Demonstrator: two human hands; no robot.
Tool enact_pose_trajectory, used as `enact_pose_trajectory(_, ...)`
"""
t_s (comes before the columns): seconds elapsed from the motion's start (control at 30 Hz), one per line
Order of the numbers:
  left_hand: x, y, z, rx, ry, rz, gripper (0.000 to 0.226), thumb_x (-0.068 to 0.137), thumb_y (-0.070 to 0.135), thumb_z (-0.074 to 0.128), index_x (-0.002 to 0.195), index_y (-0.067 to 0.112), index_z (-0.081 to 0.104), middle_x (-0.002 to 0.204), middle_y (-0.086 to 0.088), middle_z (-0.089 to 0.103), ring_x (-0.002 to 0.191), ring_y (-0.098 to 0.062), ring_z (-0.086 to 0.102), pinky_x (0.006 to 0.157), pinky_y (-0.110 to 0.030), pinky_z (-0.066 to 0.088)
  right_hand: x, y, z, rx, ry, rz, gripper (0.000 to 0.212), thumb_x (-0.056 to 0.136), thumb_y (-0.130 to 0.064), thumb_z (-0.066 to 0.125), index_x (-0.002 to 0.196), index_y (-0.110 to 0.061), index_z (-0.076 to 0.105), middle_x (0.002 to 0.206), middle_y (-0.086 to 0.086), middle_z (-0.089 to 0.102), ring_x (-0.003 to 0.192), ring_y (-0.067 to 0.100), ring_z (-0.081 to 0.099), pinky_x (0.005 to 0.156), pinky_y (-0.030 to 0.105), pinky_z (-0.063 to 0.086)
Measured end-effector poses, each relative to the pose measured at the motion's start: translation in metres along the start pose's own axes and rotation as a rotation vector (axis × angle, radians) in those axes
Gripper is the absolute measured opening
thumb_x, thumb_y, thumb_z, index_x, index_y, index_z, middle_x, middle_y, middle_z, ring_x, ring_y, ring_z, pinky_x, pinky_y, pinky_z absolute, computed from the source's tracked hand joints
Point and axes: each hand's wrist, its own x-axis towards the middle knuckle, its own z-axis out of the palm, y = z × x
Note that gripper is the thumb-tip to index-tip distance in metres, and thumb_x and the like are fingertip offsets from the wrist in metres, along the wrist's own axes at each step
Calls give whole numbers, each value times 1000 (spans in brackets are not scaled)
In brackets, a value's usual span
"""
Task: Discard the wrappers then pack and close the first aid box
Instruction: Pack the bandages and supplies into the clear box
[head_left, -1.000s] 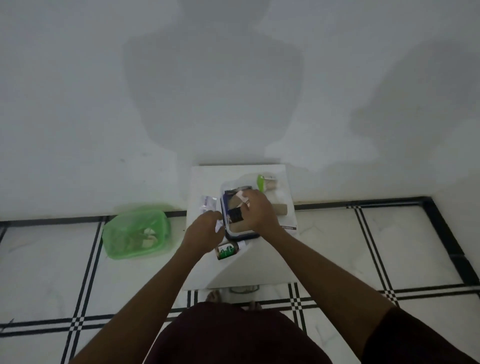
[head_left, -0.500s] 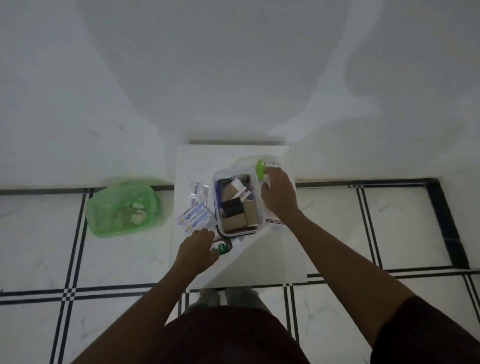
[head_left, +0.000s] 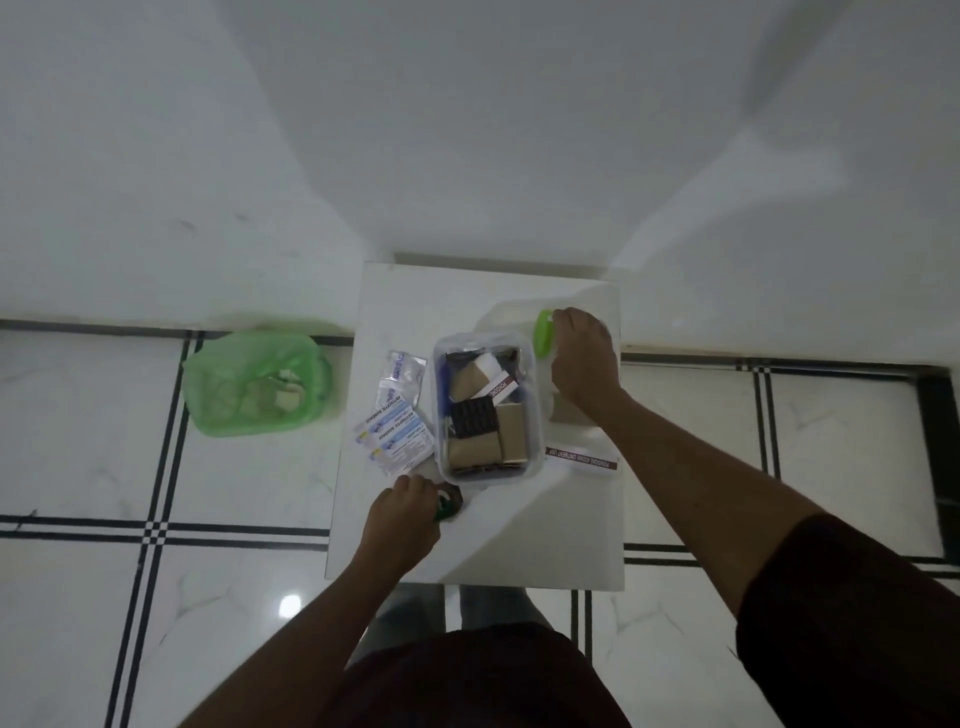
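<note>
On the floor at far left sits the green bin bag (head_left: 258, 384), with what look like scraps already inside, so the discarding step seems largely done. On the white bench (head_left: 545, 540), left of the box, lie a clear sachet (head_left: 401, 370) and a fanned stack of bandage packets (head_left: 396, 435), not yet packed.

The left hand (head_left: 402, 514) is at the bench's near edge, its fingers curled down onto a small dark and green item (head_left: 448, 503); the hand hides most of it, so whether it is gripped or only touched is hard to tell.

The first aid box (head_left: 488, 410) stands open mid-bench, partly filled with brown and dark packets. Just right of it, the right hand (head_left: 584, 364) rests palm down on the clear lid (head_left: 506, 318) beside its green clasp (head_left: 544, 332), fingers loosely bent; no firm hold shows. An ointment carton (head_left: 582, 460) lies near the box's right corner.

Packing is in hand. Next, likely, the loose items must go in flat enough for the lid to seat.
</note>
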Motion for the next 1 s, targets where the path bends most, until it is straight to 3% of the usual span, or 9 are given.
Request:
enact_pose_trajectory(0.13,-10,-14,-2,-151,-11,-77,41,73,32,73,106,12,61,102,-3,65,89,-19,60,65,-25,51,9,6,5,-95,8,1,55,67,7,58,120,-3,47,118,19,56,115,38,49,100,52,40)
enact_pose_trajectory(0.2,-15,-23,-6,-178,10,-91,43,75,33,70,112,13,58,109,-5,63,98,-21,57,72,-30,54,10,9,5,-71,29,12,48,72,4,58,118,-5,48,115,17,58,109,37,53,95,52,43)
enact_pose_trajectory(0.3,-23,-36,-21,-209,75,-139,43,73,33,71,109,12,59,107,-8,64,96,-23,57,71,-35,55,3,9,-1,56,72,17,39,75,-2,56,113,-5,51,108,18,59,97,38,55,82,45,47)
enact_pose_trajectory(0.43,-24,-50,-50,-252,203,-141,45,69,30,75,107,9,62,101,-12,65,90,-28,58,68,-39,55,-18,6,-20,217,183,-35,53,65,-8,70,115,-7,53,111,15,58,99,35,52,76,40,49)
enact_pose_trajectory(0.67,5,-17,-119,-275,425,173,43,70,31,71,105,9,64,96,-10,65,87,-29,58,70,-39,52,-40,-13,-59,330,407,-99,55,65,-15,75,116,-9,57,113,10,61,102,29,50,82,26,41)
enact_pose_trajectory(0.77,25,16,-122,-136,314,282,52,71,40,63,115,12,62,108,-12,65,94,-34,60,75,-40,51,-42,-32,-64,364,330,-233,59,64,-19,75,119,-8,58,115,11,63,102,31,54,88,35,47)
enact_pose_trajectory(0.9,50,38,-98,-20,162,237,53,78,44,64,125,22,55,138,-1,49,118,-26,52,96,-45,35,-53,-51,-50,218,180,-293,59,70,-41,58,121,-12,59,118,9,65,102,32,57,79,43,49)
enact_pose_trajectory(1.0,55,39,-89,5,155,248,42,77,36,66,117,22,61,125,-1,61,116,-26,55,103,-52,23,-55,-57,-32,115,91,-241,48,78,-37,62,122,-18,58,121,5,64,105,30,56,79,42,40)
